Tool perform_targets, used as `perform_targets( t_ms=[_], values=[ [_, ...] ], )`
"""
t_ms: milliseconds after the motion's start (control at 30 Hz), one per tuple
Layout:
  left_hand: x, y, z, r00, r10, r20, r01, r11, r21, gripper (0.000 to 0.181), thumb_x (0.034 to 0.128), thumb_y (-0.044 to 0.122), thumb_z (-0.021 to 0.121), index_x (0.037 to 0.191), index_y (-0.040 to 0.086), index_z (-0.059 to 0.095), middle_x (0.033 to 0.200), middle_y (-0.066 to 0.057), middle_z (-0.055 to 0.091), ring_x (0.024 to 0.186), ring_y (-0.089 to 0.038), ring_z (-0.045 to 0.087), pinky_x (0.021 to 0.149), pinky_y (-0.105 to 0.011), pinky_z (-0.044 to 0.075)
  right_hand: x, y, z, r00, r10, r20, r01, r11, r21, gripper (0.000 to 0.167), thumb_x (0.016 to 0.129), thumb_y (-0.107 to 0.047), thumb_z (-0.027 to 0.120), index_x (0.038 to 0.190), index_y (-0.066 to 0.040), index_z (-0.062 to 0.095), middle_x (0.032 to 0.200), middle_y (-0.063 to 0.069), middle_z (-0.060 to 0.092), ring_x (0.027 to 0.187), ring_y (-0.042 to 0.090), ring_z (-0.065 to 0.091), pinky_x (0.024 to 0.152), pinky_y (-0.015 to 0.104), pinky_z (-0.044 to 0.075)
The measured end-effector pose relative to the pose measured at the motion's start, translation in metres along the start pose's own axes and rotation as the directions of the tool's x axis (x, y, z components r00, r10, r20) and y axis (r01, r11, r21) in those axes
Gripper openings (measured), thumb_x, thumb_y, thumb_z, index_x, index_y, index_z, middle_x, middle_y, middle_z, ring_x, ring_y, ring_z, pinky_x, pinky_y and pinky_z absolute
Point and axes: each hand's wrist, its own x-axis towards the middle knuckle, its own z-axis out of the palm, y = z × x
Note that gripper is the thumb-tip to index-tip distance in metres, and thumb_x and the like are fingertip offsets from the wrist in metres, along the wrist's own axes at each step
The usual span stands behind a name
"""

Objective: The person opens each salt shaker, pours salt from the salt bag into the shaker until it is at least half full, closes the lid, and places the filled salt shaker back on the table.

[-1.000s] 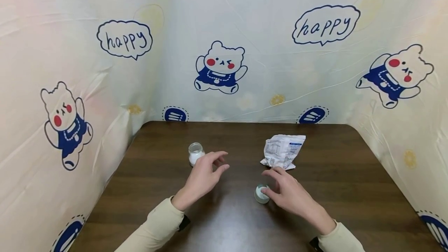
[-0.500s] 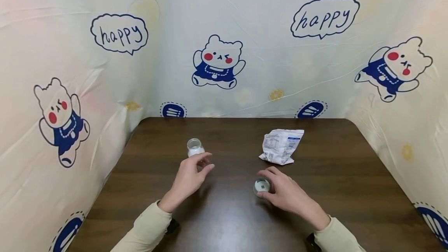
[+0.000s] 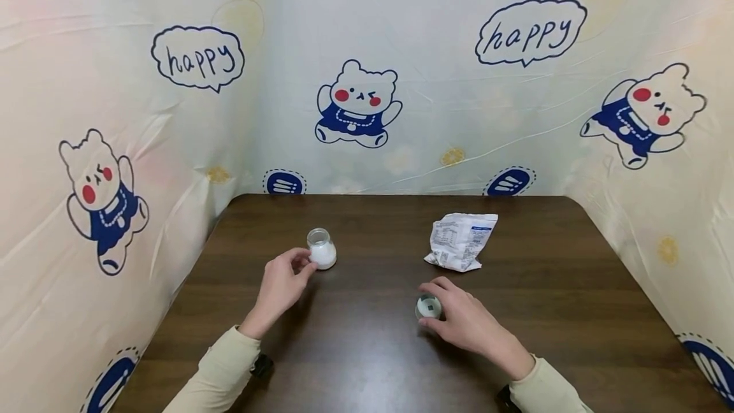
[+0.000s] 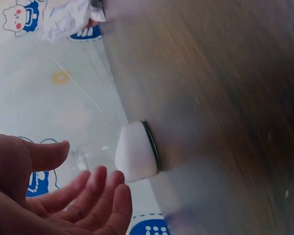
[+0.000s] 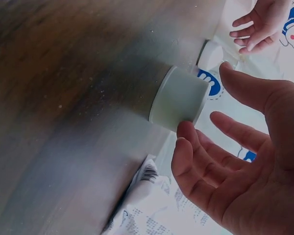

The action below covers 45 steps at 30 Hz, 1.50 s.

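Note:
A small glass jar [image 3: 322, 253] with white contents stands on the table; its clear neck shows no lid. My left hand [image 3: 283, 282] is at its left side, fingers loosely bent, fingertips close to the glass. In the left wrist view the jar [image 4: 136, 152] appears just beyond the fingertips, and the hand [image 4: 73, 191] holds nothing. My right hand [image 3: 467, 317] has thumb and fingers spread on either side of a small pale cup [image 3: 428, 306]. The right wrist view shows that cup [image 5: 179, 98] with one fingertip overlapping its edge and the thumb apart; touch is unclear.
A crumpled white printed packet [image 3: 462, 242] lies behind the right hand. The dark wooden table [image 3: 367, 362] ends at a patterned curtain [image 3: 436, 101], which hangs at the back and both sides.
My left hand has moved left, from in front of the jar to its left side, uncovering it. The right hand has barely shifted round the cup. The camera view tilted slightly.

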Motion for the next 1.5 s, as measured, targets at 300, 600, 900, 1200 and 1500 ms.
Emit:
perform_targets(
  t_ms=[300, 600, 900, 1200, 1500],
  values=[
    [0.021, -0.022, 0.004, 0.989, -0.040, 0.140, 0.035, 0.999, 0.037, 0.063, 0.0886, 0.021, 0.088, 0.137, -0.007, 0.058, 0.120, -0.025, 0.068, 0.107, -0.041, 0.063, 0.094, -0.058, 0.050, 0.002, 0.003, 0.002, 1.000, 0.009, 0.027, -0.009, 1.000, -0.023, 0.050, 0.088, -0.024, 0.088, 0.132, -0.009, 0.068, 0.126, 0.003, 0.062, 0.100, 0.020, 0.067, 0.082, 0.046, 0.056],
    [0.035, -0.036, 0.017, 0.982, 0.023, 0.185, -0.018, 0.999, -0.028, 0.070, 0.0813, 0.019, 0.094, 0.139, -0.003, 0.061, 0.128, -0.023, 0.069, 0.115, -0.040, 0.065, 0.099, -0.059, 0.050, -0.003, 0.005, 0.007, 1.000, -0.003, 0.026, 0.003, 1.000, -0.011, 0.048, 0.088, -0.021, 0.088, 0.129, -0.006, 0.068, 0.123, 0.003, 0.063, 0.099, 0.018, 0.066, 0.082, 0.043, 0.056],
    [0.040, -0.038, 0.017, 0.992, -0.017, 0.124, 0.023, 0.999, -0.047, 0.073, 0.0791, 0.019, 0.096, 0.142, 0.003, 0.062, 0.129, -0.020, 0.070, 0.115, -0.037, 0.065, 0.097, -0.055, 0.051, 0.000, 0.001, 0.008, 0.999, -0.039, 0.010, 0.039, 0.999, 0.001, 0.049, 0.088, -0.019, 0.088, 0.129, -0.005, 0.067, 0.122, 0.002, 0.063, 0.099, 0.017, 0.066, 0.083, 0.042, 0.056],
    [0.048, -0.040, 0.024, 0.987, 0.017, 0.161, -0.007, 0.998, -0.060, 0.066, 0.0818, 0.019, 0.094, 0.137, -0.001, 0.063, 0.127, -0.022, 0.070, 0.116, -0.038, 0.066, 0.097, -0.055, 0.052, 0.002, 0.002, 0.007, 0.999, -0.022, 0.040, 0.022, 1.000, -0.004, 0.049, 0.089, -0.019, 0.087, 0.131, -0.004, 0.067, 0.122, 0.004, 0.062, 0.098, 0.018, 0.066, 0.083, 0.043, 0.056],
    [0.048, -0.036, 0.020, 0.986, 0.046, 0.163, -0.037, 0.998, -0.059, 0.059, 0.0827, 0.013, 0.093, 0.133, -0.002, 0.064, 0.124, -0.021, 0.071, 0.111, -0.036, 0.067, 0.096, -0.054, 0.053, 0.004, 0.002, 0.007, 0.999, -0.035, 0.038, 0.036, 0.999, -0.019, 0.047, 0.088, -0.018, 0.087, 0.128, -0.005, 0.068, 0.121, 0.005, 0.062, 0.095, 0.018, 0.066, 0.081, 0.042, 0.056]
  ],
)
